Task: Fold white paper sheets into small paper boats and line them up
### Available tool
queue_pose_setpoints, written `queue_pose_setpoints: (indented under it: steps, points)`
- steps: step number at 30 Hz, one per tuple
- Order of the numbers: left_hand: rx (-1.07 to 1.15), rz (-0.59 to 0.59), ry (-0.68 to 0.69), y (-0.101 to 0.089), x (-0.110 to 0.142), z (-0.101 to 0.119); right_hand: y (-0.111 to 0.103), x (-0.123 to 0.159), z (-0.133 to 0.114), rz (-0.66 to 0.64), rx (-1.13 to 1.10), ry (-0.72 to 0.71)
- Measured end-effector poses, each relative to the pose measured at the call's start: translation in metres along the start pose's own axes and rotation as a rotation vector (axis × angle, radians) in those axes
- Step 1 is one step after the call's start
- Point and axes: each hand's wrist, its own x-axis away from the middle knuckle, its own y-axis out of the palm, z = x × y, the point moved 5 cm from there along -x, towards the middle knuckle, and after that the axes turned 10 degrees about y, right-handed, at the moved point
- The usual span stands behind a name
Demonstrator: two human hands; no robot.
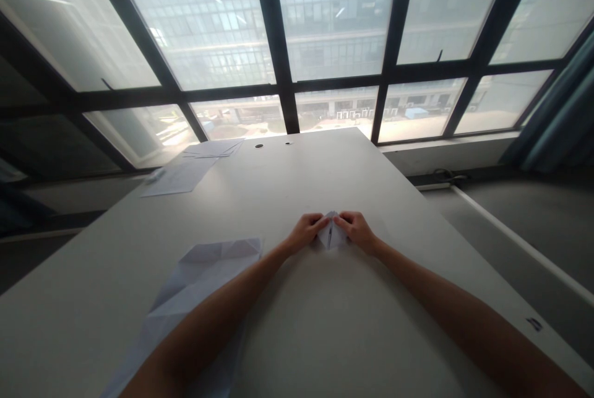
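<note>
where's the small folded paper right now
In the head view, the small folded paper is just right of centre, pinched between the left hand and the right hand, with the large creased sheet to its left on the white table.

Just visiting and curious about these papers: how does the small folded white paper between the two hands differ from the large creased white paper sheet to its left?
The small folded white paper is compact, with a dark line down its middle; the large creased white paper sheet is bigger and spread open. The left hand and right hand grip the small paper, while neither holds the sheet. Both are white.
</note>
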Motion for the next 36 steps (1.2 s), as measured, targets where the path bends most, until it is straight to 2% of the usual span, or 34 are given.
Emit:
queue_pose_setpoints:
  steps: [28,36]
  points:
    - [0.092,0.077,-0.031,-0.007,0.001,0.001,-0.004,0.004,-0.004,0.054,-0.084,0.015]
    - [0.181,0.169,-0.086,-0.011,0.001,-0.001,-0.008,0.001,0.001,0.101,-0.131,-0.008]
